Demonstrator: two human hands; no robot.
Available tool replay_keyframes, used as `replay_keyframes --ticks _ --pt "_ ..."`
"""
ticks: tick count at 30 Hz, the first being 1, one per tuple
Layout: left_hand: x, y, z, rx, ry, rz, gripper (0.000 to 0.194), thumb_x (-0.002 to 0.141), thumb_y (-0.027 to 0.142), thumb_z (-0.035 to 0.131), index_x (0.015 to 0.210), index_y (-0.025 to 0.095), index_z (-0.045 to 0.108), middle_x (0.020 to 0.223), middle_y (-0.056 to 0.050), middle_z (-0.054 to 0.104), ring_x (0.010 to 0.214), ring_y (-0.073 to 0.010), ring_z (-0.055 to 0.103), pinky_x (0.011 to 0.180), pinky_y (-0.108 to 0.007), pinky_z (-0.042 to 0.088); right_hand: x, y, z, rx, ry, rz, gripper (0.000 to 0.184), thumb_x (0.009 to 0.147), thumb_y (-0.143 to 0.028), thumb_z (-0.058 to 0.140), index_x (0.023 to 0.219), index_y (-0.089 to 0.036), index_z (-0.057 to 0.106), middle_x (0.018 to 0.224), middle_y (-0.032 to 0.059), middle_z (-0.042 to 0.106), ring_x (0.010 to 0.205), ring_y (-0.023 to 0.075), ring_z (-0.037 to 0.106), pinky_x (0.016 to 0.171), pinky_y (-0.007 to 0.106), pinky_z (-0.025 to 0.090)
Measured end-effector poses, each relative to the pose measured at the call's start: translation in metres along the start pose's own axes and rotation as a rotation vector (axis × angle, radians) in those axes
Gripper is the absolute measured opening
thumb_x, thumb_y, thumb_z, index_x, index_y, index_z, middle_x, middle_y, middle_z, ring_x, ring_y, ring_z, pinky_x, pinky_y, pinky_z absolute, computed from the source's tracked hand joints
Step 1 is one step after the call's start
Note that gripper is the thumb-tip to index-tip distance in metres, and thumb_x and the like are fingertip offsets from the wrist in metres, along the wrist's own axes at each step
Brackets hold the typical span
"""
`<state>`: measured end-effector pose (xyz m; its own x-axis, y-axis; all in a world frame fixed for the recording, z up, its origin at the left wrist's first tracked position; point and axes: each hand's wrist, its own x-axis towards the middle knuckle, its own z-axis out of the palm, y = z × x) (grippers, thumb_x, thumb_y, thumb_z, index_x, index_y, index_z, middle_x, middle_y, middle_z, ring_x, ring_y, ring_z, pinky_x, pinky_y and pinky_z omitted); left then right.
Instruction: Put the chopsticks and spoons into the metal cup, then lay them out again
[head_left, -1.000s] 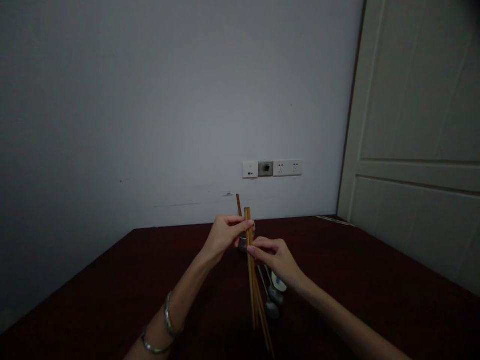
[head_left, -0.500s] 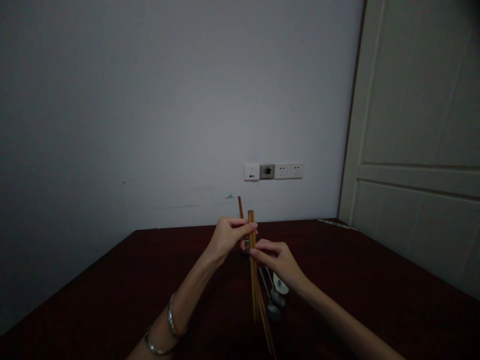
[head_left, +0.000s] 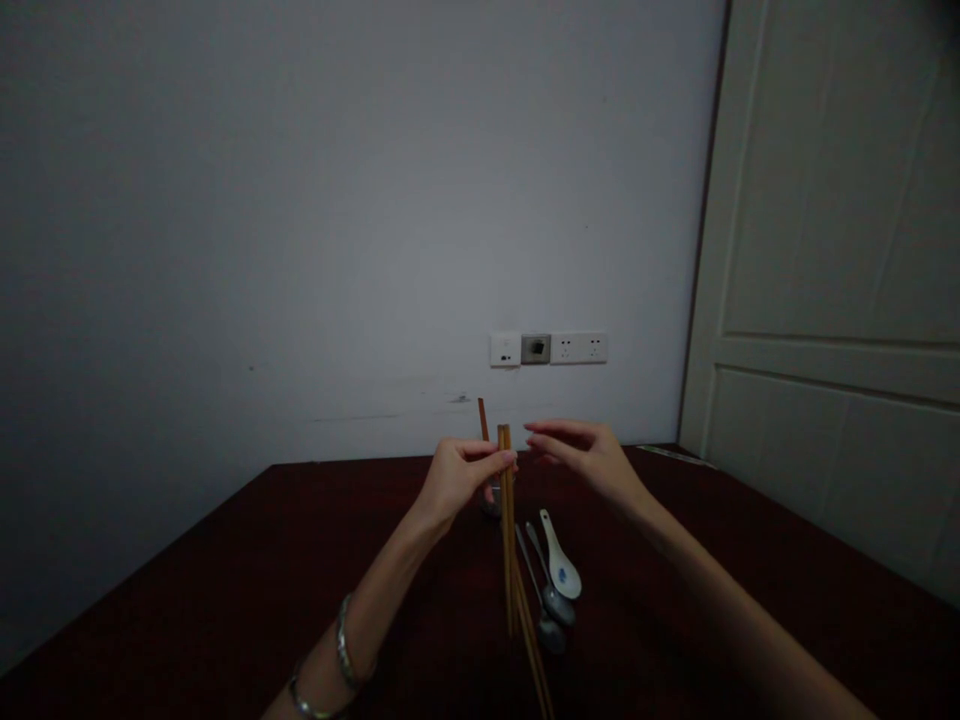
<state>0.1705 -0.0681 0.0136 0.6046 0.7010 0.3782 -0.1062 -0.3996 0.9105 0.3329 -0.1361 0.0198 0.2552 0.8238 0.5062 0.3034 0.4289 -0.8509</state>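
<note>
Right hand [head_left: 581, 450] away, chopstick [head_left: 483, 420] in cup [head_left: 491, 506]

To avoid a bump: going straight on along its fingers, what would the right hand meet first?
The right hand would probably meet the chopsticks pinched in the left hand, near their tops, though depth is unclear.

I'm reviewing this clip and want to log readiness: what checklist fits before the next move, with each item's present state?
1. Left hand grips the held chopsticks near their top ends: ok.
2. Right hand is off the held chopsticks: ok.
3. White spoon and two metal spoons lie clear of both hands: ok.
4. Container behind the left hand is fully visible: not ok, largely hidden.
5. Exact number of held chopsticks: cannot tell, they overlap.
</note>
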Motion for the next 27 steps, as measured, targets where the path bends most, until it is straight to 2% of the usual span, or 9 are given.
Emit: replay_keyframes --ticks 3,6,15,27 --pt "-0.002 0.003 0.000 -0.002 -0.009 -0.003 0.032 0.068 0.039 0.063 0.073 0.008 0.068 0.065 -0.008 0.064 0.043 -0.0071 0.047 0.040 -0.020 0.035 0.007 -0.017 0.002 -0.040 -0.025 -0.138 0.028 0.065 -0.033 0.065 0.089 -0.017 0.068 0.089 0.0073 0.068 0.080 0.0188 0.062 0.070 0.033 0.051" --pt "-0.002 0.004 0.000 -0.008 -0.015 0.010 0.032 0.067 0.038 0.064 0.074 0.008 0.068 0.064 -0.007 0.064 0.042 -0.0072 0.046 0.041 -0.020 0.035 0.007 -0.022 0.009 -0.065 -0.081 -0.213 0.028 0.066 -0.031 0.065 0.091 -0.018 0.068 0.089 0.0070 0.068 0.082 0.0181 0.061 0.075 0.034 0.049" --pt "0.000 -0.002 0.000 0.022 -0.024 0.002 0.035 0.066 0.042 0.065 0.074 0.008 0.068 0.060 -0.005 0.060 0.042 -0.0067 0.045 0.040 -0.020 0.035 0.005 -0.008 0.015 0.007 -0.118 -0.182 0.029 0.067 -0.033 0.064 0.092 -0.018 0.067 0.082 0.0055 0.066 0.076 0.0161 0.060 0.071 0.033 0.049" --pt "0.001 -0.002 0.004 0.048 0.017 -0.008 0.029 0.062 0.037 0.068 0.068 0.009 0.065 0.054 -0.002 0.058 0.038 -0.0062 0.045 0.037 -0.019 0.034 0.003 -0.012 0.012 0.022 -0.142 -0.164 0.028 0.065 -0.029 0.066 0.092 -0.020 0.067 0.078 0.0028 0.065 0.071 0.0135 0.059 0.071 0.032 0.048"
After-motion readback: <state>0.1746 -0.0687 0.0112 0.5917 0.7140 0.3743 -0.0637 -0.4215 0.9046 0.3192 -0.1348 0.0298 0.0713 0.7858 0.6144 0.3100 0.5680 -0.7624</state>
